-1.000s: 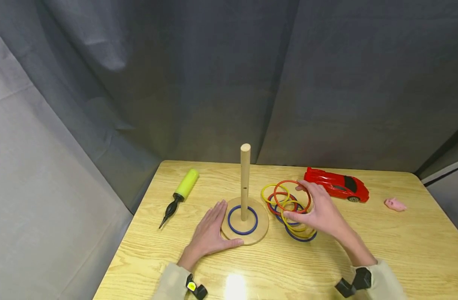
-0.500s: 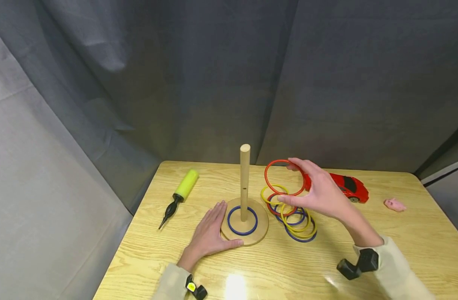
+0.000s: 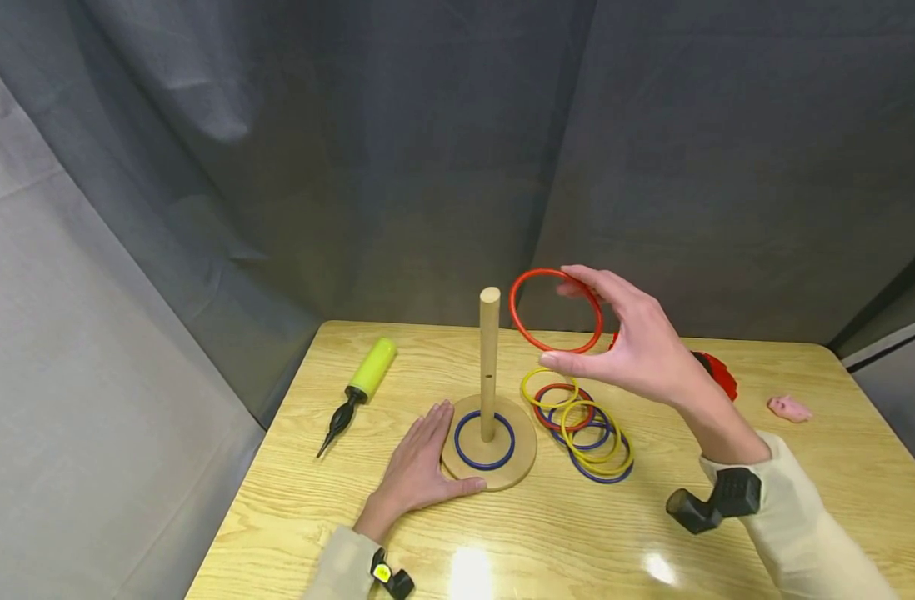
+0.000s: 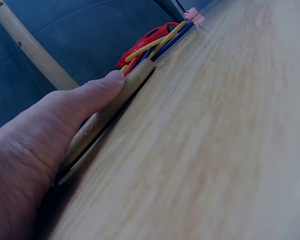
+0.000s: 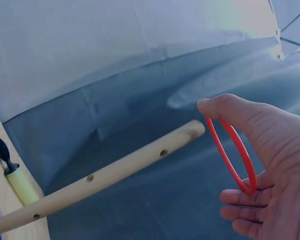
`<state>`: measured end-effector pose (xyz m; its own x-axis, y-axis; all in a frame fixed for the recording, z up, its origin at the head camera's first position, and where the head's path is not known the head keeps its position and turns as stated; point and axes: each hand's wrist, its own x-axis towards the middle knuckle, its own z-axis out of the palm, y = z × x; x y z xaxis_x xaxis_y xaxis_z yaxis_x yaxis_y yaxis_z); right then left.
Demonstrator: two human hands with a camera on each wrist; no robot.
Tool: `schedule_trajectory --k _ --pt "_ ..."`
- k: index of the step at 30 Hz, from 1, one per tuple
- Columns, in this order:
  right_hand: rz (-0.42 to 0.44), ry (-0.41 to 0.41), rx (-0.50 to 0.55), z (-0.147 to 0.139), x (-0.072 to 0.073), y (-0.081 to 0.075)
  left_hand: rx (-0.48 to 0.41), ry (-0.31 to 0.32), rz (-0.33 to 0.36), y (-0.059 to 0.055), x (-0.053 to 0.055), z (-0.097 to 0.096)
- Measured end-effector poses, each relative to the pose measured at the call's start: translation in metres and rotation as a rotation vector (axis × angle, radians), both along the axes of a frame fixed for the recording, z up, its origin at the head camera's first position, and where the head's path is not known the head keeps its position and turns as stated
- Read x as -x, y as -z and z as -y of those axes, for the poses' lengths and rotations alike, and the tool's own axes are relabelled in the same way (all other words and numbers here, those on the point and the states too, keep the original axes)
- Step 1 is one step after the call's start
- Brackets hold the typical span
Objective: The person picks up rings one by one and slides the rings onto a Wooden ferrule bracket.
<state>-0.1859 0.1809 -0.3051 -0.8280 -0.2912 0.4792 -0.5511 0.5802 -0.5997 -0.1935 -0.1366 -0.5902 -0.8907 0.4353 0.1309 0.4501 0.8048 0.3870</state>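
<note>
My right hand pinches a red ring between thumb and fingers, up beside the top of a wooden post. In the right wrist view the red ring is seen nearly edge-on, just right of the post's tip. The post stands upright on a round wooden base, where a blue ring lies around its foot. With straight fingers, my left hand rests against the base's left side, its thumb along the front rim. The left wrist view shows that thumb touching the base's edge.
Right of the base lies a pile of overlapping red, blue and yellow rings. Behind the right hand is a partly hidden red toy car, with a pink toy pig farther right. A yellow-green balloon pump lies at the left.
My right hand has lifted the red ring off the pile, upward and left towards the post's top. The left hand and the base have stayed still.
</note>
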Motion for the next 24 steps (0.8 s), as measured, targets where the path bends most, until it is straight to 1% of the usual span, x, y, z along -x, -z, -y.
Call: schedule_trajectory --k 7,13,18,24 --pt "-0.048 -0.032 0.001 0.012 0.001 -0.019 -0.009 -0.001 -0.014 0.001 0.001 0.000" --pt "-0.040 -0.050 0.008 0.019 0.004 -0.028 -0.019 0.006 -0.018 0.001 0.000 -0.001" --pt "-0.019 -0.059 -0.005 0.025 0.008 -0.027 -0.026 0.010 -0.018 -0.002 -0.001 -0.001" --pt "0.013 -0.074 -0.036 0.032 0.014 -0.017 -0.037 0.010 -0.014 -0.004 -0.002 -0.002"
